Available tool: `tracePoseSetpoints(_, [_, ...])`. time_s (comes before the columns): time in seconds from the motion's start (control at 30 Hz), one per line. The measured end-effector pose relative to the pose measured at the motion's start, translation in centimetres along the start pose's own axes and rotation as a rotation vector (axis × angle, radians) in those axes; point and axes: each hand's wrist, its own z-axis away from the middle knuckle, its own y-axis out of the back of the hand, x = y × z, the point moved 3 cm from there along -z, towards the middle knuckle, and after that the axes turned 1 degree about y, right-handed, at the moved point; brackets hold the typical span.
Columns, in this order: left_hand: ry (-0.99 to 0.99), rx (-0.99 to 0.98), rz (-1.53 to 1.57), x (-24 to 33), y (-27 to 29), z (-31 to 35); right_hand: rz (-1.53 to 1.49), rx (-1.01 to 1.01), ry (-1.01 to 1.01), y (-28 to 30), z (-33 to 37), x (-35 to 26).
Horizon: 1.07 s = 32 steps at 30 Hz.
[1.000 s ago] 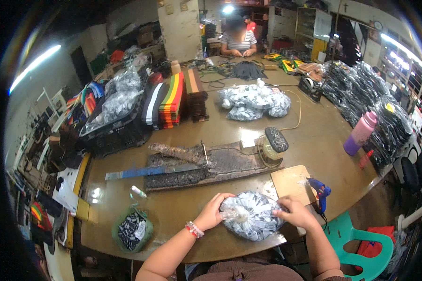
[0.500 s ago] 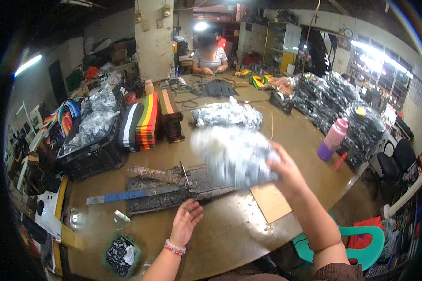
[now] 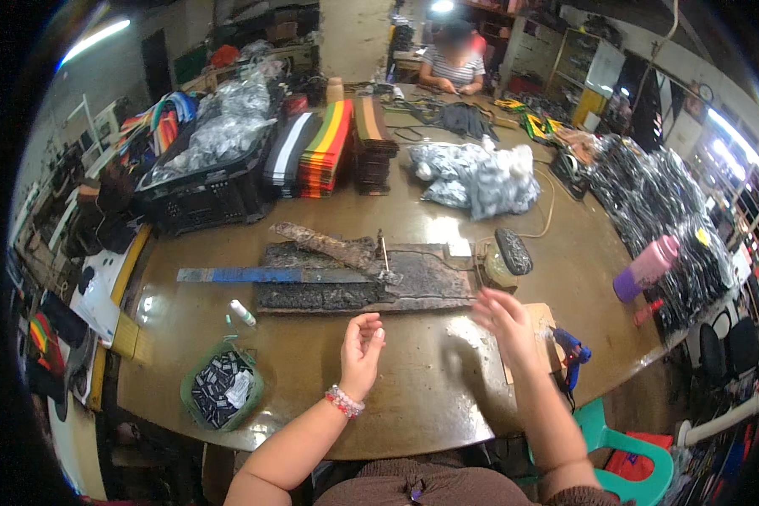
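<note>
My left hand [image 3: 362, 352] hovers over the table near the front edge of a dark, worn board [image 3: 434, 274]; its fingers are slightly curled and it holds nothing. Slightly smeared by motion, my right hand [image 3: 506, 325] is raised with fingers apart, also holding nothing, by the board's right end. Beside it a tan flat piece [image 3: 541, 322] lies on the table, with a blue glue gun [image 3: 572, 357] at its right edge. A blue strip [image 3: 253, 275] and a rough brown roll [image 3: 320, 244] rest across the board. Farther back, a filled clear plastic bag [image 3: 504, 181] sits against another bag [image 3: 447, 167].
At front left stands a green container [image 3: 201, 413] of small black pieces, near a small white tube [image 3: 243, 313]. Striped strap stacks [image 3: 325, 150] and a black crate [image 3: 201, 201] stand behind. A pink-purple bottle [image 3: 647, 268] and wrapped piles [image 3: 670, 202] line the right. A co-worker [image 3: 453, 63] sits opposite.
The plastic bag in my right hand was set down at the back beside the other bag and let go. My right hand came back empty. The view shifted, and the glue gun now shows.
</note>
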Motion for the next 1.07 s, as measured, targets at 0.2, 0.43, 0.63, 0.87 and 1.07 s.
tracePoseSetpoints(0.2, [-0.074, 0.378, 0.057, 0.3, 1.5, 0.1, -0.174, 0.329, -0.055, 1.8, 4.4, 1.6])
tracePoseSetpoints(0.43, [-0.173, 0.424, -0.07, 0.7, 1.5, 0.1, 1.163, 0.088, 0.895, -4.3, -5.7, -0.8])
tracePoseSetpoints(0.63, [-0.066, 0.469, -0.019, 1.0, 2.0, -0.3, 1.889, -0.021, 0.274, -5.6, -13.7, 4.3])
tracePoseSetpoints(0.87, [-0.104, 0.507, 0.098, 1.8, 2.5, -0.5, 1.043, -0.043, 0.29, -3.4, -3.3, 5.0])
tracePoseSetpoints(1.07, [-0.015, 0.652, 0.419, 2.9, 5.1, -1.4, -0.293, 0.477, 0.042, -0.4, 1.8, 6.6])
